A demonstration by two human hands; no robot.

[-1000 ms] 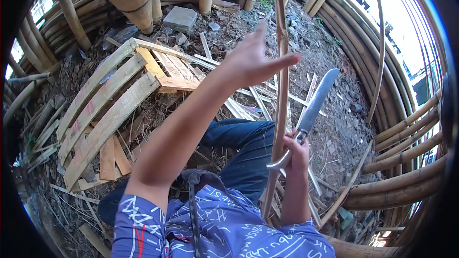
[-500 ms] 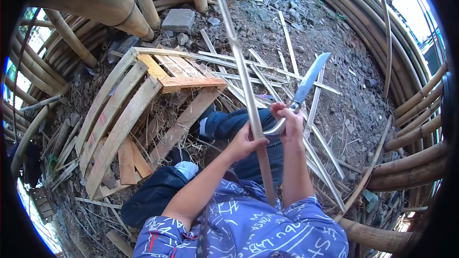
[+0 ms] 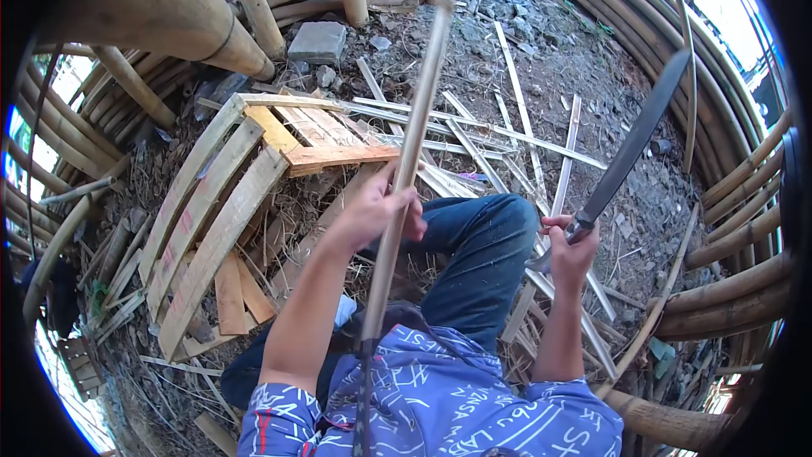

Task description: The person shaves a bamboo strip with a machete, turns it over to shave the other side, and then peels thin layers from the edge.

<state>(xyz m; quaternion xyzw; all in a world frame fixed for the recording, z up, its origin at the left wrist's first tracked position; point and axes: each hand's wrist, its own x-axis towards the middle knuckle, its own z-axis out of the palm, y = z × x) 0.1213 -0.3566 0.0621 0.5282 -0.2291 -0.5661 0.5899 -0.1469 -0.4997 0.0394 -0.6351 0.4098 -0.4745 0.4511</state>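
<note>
Holding a long bamboo strip steeply slanted before the torso — clasped mid-length in the left hand. Gripping a large knife by its handle in the right hand, well apart from the strip. Sitting, bent knee between both — near a slatted wooden crate and scattered slats.

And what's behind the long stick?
Behind the stick, you can see thin strips on the ground and a trouser leg. The left hand curls round the stick. Whatever's directly behind it is covered.
</note>
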